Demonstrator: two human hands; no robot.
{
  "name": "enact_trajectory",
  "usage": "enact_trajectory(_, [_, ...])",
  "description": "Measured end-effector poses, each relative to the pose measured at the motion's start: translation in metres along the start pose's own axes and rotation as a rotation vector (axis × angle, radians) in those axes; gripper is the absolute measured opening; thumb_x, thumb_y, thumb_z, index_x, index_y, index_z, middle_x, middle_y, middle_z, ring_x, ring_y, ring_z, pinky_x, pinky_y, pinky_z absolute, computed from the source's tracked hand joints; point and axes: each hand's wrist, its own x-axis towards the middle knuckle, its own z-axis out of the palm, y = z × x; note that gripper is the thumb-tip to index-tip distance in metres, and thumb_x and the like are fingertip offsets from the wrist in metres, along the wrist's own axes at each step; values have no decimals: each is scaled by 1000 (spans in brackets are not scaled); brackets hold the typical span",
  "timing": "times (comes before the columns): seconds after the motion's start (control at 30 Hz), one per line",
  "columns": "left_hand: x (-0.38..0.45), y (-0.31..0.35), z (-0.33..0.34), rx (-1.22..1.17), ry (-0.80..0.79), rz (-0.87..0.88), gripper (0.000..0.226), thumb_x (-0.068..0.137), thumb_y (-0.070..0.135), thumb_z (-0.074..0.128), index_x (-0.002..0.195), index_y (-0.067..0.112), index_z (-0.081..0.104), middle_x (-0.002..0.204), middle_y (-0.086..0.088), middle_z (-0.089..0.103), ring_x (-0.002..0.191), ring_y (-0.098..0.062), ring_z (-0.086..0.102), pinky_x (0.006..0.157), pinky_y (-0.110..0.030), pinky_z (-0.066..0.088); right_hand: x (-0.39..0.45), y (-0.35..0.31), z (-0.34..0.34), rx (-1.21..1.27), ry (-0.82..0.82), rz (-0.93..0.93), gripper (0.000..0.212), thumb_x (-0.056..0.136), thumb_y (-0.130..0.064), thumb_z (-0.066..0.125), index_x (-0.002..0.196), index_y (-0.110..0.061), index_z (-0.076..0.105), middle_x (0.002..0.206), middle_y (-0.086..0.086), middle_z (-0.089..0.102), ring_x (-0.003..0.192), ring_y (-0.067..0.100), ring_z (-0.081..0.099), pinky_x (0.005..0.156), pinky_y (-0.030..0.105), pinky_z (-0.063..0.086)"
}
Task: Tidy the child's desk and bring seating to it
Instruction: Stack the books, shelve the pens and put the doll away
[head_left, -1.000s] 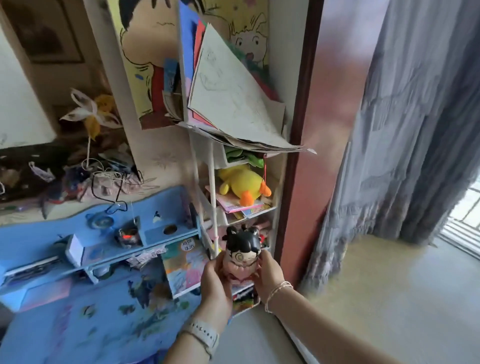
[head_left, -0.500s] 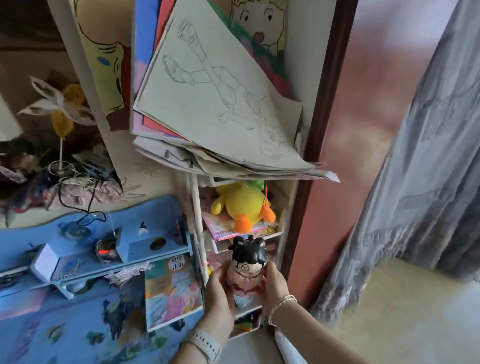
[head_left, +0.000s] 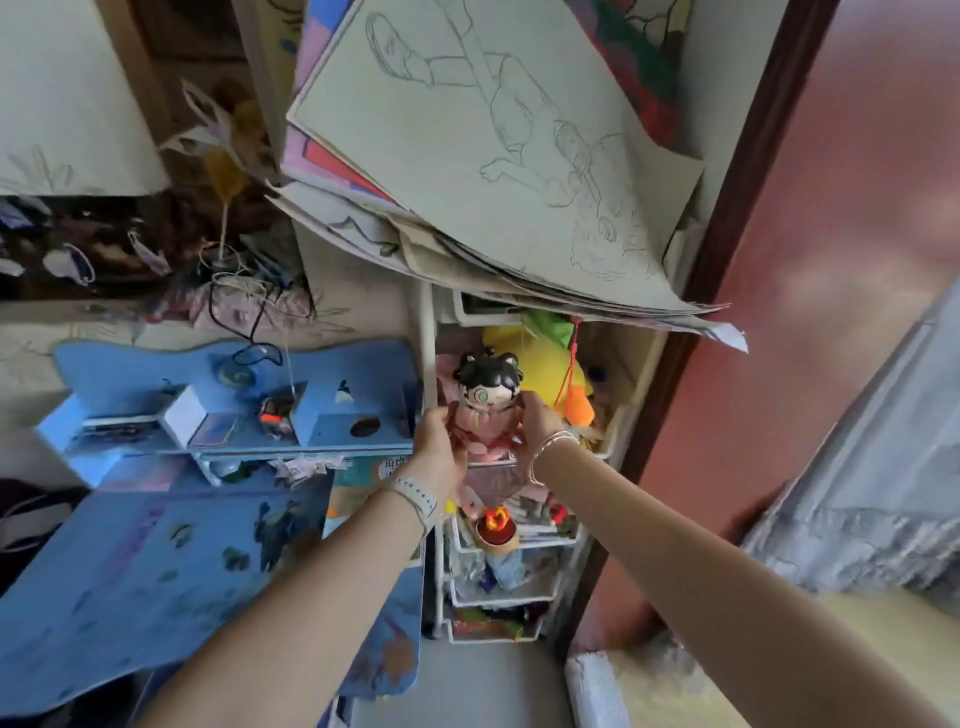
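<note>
A doll (head_left: 485, 400) with black hair and a pink dress is gripped on both sides by my left hand (head_left: 441, 451) and my right hand (head_left: 537, 423). I hold it upright at a shelf of the white wire rack (head_left: 430, 332), in front of a yellow plush duck (head_left: 540, 364). The blue child's desk (head_left: 156, 582), smeared with paint, stands left of the rack. Its raised back shelf (head_left: 249, 410) carries a white box and small clutter.
A heavy stack of drawings and papers (head_left: 493, 156) overhangs the top of the rack. Lower rack baskets hold a red cup (head_left: 496, 527) and mixed toys. A brown door frame (head_left: 727, 218) and a grey curtain (head_left: 872, 467) are on the right. Tangled cords lie behind the desk.
Both hands have lifted the doll up and forward, from in front of the lower baskets to the duck's shelf. My view has moved closer to the rack.
</note>
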Motion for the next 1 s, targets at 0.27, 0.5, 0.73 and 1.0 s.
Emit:
enact_trajectory(0.27, [1, -1, 4, -23, -116, 113, 26, 89, 2, 33, 79, 3, 58, 54, -6, 66, 62, -20, 60, 62, -26, 45, 22, 6, -6, 33, -169, -84, 22, 91, -9, 35, 71, -11, 45, 70, 6, 45, 62, 17, 42, 55, 26, 36])
enact_trajectory(0.5, [14, 1, 10, 67, -93, 148, 14, 89, 0, 52, 92, 5, 64, 91, -13, 68, 76, -18, 63, 66, -24, 51, 45, 3, -5, -115, -231, -252, 18, 74, -21, 67, 81, -5, 63, 79, 19, 61, 69, 31, 60, 71, 45, 53])
enact_trajectory(0.73, [18, 0, 17, 147, 41, 216, 15, 81, 7, 66, 96, 5, 68, 68, -5, 67, 61, -16, 64, 57, -21, 49, 49, 3, 9, -470, -169, -375, 42, 76, -21, 65, 118, -21, 61, 96, 11, 70, 84, 27, 65, 77, 36, 56])
enact_trajectory(1.0, [21, -13, 18, 117, 207, 300, 11, 77, 22, 66, 76, 12, 72, 71, 0, 69, 70, -18, 62, 62, -24, 44, 63, -1, 20, -1099, -71, -620, 45, 94, -46, 48, 125, -13, 49, 97, 13, 69, 75, 26, 60, 57, 27, 43])
